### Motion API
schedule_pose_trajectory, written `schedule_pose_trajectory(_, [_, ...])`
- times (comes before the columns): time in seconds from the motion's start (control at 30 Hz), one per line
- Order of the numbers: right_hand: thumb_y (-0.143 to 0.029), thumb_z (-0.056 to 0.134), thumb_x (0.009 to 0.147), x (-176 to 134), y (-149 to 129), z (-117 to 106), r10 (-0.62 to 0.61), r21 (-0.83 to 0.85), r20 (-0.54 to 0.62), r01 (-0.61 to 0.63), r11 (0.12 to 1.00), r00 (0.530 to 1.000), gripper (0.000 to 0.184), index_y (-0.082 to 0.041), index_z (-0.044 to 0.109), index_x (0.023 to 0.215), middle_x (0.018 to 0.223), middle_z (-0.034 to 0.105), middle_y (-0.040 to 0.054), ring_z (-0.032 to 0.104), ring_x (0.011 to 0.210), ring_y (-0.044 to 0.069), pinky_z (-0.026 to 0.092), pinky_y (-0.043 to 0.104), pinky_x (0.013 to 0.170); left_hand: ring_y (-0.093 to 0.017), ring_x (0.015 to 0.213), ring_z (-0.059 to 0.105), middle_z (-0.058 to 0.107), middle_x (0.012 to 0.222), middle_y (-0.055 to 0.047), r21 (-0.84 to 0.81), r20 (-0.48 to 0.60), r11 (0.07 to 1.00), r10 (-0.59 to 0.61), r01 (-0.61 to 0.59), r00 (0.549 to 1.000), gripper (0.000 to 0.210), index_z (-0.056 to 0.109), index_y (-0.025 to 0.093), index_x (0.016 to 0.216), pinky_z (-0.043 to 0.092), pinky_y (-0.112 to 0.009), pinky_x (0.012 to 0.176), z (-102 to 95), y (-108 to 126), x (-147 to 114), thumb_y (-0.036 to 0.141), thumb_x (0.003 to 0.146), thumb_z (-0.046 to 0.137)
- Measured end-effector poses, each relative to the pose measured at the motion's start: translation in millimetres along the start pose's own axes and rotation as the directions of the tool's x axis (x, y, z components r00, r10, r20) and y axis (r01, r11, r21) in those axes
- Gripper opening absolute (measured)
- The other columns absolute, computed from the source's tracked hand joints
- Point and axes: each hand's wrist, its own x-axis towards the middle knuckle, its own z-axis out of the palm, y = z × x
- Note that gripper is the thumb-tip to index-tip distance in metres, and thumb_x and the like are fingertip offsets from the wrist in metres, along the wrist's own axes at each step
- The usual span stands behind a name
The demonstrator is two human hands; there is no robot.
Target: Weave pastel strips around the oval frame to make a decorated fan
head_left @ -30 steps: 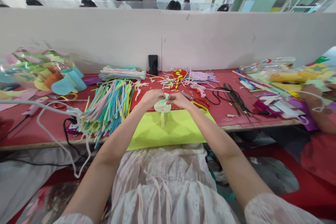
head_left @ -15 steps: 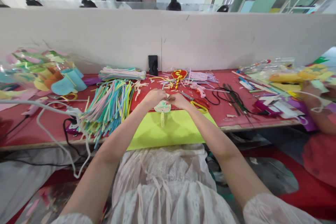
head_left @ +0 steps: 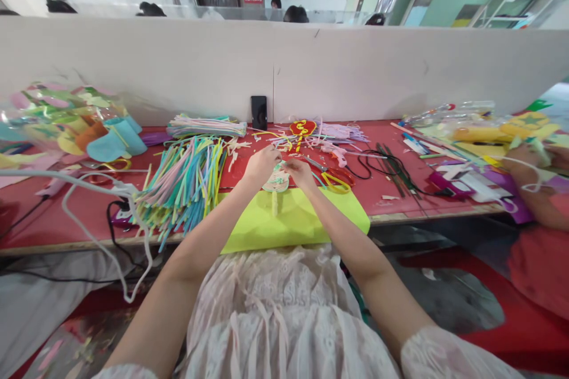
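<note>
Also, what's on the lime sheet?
A pale stem lies over the lime sheet, a swirled disc at its far end. Left hand and right hand partly cover the disc; sheet behind the forearms is hidden.

Soft, even light; faint shadows on yellow-green sheet (head_left: 288,226); edges stretched, fine detail blurred.

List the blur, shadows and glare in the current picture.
Head view: fine detail blurs on the round swirled piece by the left hand and right hand; head view: soft shadows dim the yellow-green sheet; head view: clear plastic at right catches pale glints.
</note>
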Motion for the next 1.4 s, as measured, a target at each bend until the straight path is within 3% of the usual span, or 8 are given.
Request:
schedule_pose_trajectory(0.23, [-0.046,0.055,0.075,-0.4,-3.9,-7.5,-0.020,-0.032,0.134,0.025,0.999,0.991,0.032,-0.015,0.063,0.068,0.068,0.065,0.0030,0.057,0.064,0.016,0.043,0.026,0.063,-0.015,0.079,0.056,0.063,0.083,-0.006,0.107,0.090,0.983,0.142,-0.151,0.986,0.017,0.067,0.018,0.075,0.040,-0.025,0.072,-2.0,-12.2,10.6,0.018,0.076,0.050])
schedule_pose_trajectory(0.33, [-0.051,0.053,0.075,2.4,0.0,-11.0,0.022,0.059,0.229,-0.036,0.998,0.973,0.038,-0.015,0.063,0.070,0.066,0.065,0.0034,0.057,0.061,0.016,0.046,0.027,0.062,-0.016,0.078,0.057,0.064,0.084,-0.006,0.127,0.100,0.976,0.164,-0.176,0.981,0.017,0.068,0.018,0.076,0.040,-0.026,0.072,-6.0,-14.5,14.5,0.018,0.075,0.051])
schedule_pose_trajectory(0.53, [-0.056,0.055,0.072,6.3,2.0,-11.3,0.064,0.215,0.293,-0.131,0.968,0.954,0.043,-0.014,0.064,0.076,0.072,0.065,0.0052,0.059,0.065,0.016,0.049,0.029,0.065,-0.017,0.079,0.058,0.065,0.084,-0.006,0.159,0.111,0.975,0.141,-0.157,0.984,0.019,0.070,0.019,0.079,0.041,-0.026,0.069,-13.8,-12.9,15.7,0.019,0.074,0.051])
schedule_pose_trajectory(0.73, [-0.048,0.059,0.071,2.1,-7.3,-16.3,-0.005,0.075,0.303,-0.018,0.997,0.953,0.035,-0.014,0.064,0.071,0.066,0.063,0.0015,0.057,0.064,0.015,0.044,0.025,0.063,-0.015,0.078,0.056,0.064,0.084,-0.005,0.202,0.163,0.949,0.210,-0.241,0.964,0.018,0.068,0.018,0.079,0.039,-0.024,0.066,-16.0,-12.4,15.2,0.018,0.074,0.051])
schedule_pose_trajectory(0.9, [-0.044,0.057,0.073,-0.4,-6.7,-17.3,-0.045,-0.030,0.307,0.057,0.998,0.951,0.032,-0.014,0.065,0.067,0.065,0.065,0.0017,0.054,0.062,0.014,0.038,0.024,0.057,-0.015,0.078,0.055,0.063,0.080,-0.005,0.205,0.252,0.901,0.330,-0.383,0.910,0.016,0.067,0.017,0.075,0.037,-0.025,0.068,-24.8,-0.9,11.5,0.018,0.076,0.051])
schedule_pose_trajectory(1.03, [-0.043,0.054,0.075,-1.6,-6.3,-16.8,-0.059,-0.074,0.275,0.082,0.994,0.960,0.032,-0.014,0.066,0.068,0.067,0.066,0.0018,0.056,0.064,0.015,0.039,0.024,0.059,-0.016,0.078,0.055,0.062,0.079,-0.006,0.240,0.256,0.891,0.325,-0.386,0.910,0.016,0.068,0.017,0.074,0.037,-0.026,0.073,-23.6,1.6,10.8,0.018,0.077,0.052])
schedule_pose_trajectory(1.2, [-0.039,0.052,0.077,-4.0,-3.8,-14.4,-0.093,-0.077,0.126,0.103,0.992,0.988,0.028,-0.015,0.067,0.074,0.072,0.066,0.0021,0.058,0.069,0.016,0.042,0.026,0.065,-0.017,0.085,0.054,0.063,0.087,-0.007,0.272,0.203,0.895,0.305,-0.353,0.931,0.021,0.068,0.018,0.089,0.039,-0.027,0.076,-14.9,-3.0,9.3,0.018,0.079,0.050])
schedule_pose_trajectory(1.4, [-0.043,0.051,0.078,-6.2,4.3,-1.4,-0.077,0.029,-0.029,0.078,0.997,0.997,0.028,-0.018,0.065,0.075,0.076,0.066,0.0037,0.059,0.071,0.016,0.046,0.027,0.066,-0.021,0.090,0.052,0.061,0.089,-0.009,0.298,0.017,0.933,0.206,-0.202,0.978,0.022,0.067,0.017,0.089,0.036,-0.035,0.084,-14.4,9.2,-2.1,0.021,0.083,0.047])
